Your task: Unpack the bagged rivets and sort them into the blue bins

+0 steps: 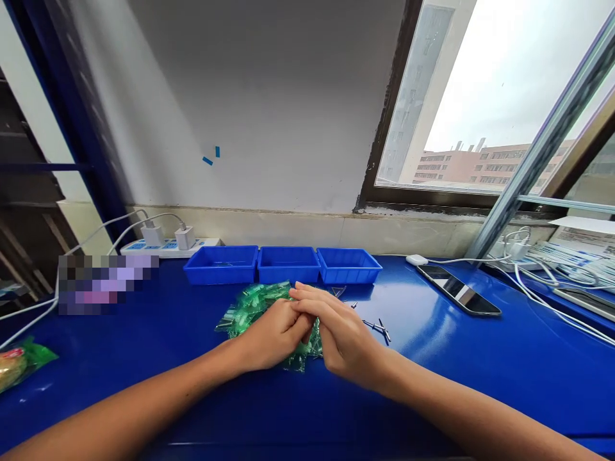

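Note:
A pile of small green plastic packets (252, 307) lies on the blue table, just in front of three blue trays. My left hand (273, 336) rests on the pile with its fingers curled in. My right hand (339, 333) lies against it, fingers stretched left over the left hand's fingertips. Whatever is pinched between them is hidden. A few small metal pins (379, 328) lie on the table to the right of my right hand.
Three blue trays (221, 264) (287, 264) (348, 265) stand in a row at the back. A black phone (459, 290) lies to the right, with white cables beyond it. A power strip (168, 246) sits back left. A green snack bag (19, 362) lies at the left edge.

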Demonstrator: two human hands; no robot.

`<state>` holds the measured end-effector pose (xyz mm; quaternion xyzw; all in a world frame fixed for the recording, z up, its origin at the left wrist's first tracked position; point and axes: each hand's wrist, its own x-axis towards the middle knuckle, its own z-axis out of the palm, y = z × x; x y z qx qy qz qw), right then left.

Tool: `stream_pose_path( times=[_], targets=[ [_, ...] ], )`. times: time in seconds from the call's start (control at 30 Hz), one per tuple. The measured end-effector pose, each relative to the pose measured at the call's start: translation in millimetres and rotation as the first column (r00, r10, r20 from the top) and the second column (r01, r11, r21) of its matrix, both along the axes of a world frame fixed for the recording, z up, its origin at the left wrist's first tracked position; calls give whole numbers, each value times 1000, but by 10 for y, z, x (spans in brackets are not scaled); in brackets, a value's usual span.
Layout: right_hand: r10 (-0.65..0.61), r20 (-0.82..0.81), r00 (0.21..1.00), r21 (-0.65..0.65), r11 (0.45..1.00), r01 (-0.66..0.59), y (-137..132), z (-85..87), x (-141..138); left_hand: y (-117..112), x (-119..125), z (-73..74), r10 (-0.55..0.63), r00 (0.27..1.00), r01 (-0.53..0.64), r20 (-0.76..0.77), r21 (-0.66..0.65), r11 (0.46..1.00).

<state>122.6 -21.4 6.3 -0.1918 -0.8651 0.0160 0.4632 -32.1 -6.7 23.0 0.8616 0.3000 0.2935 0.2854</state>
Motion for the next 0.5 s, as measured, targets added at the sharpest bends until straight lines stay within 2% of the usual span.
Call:
stream_pose_path(
  times=[0.23,0.5],
  targets=[
    [-40,-109,993,-37,999,36,-27,48,5,0,-23,0,-57,998,57,-12,9,998],
    [110,-199,974,-152,978,-142,-36,112,15,-35,-5,-35,-79,997,79,6,37,996]
  ],
)
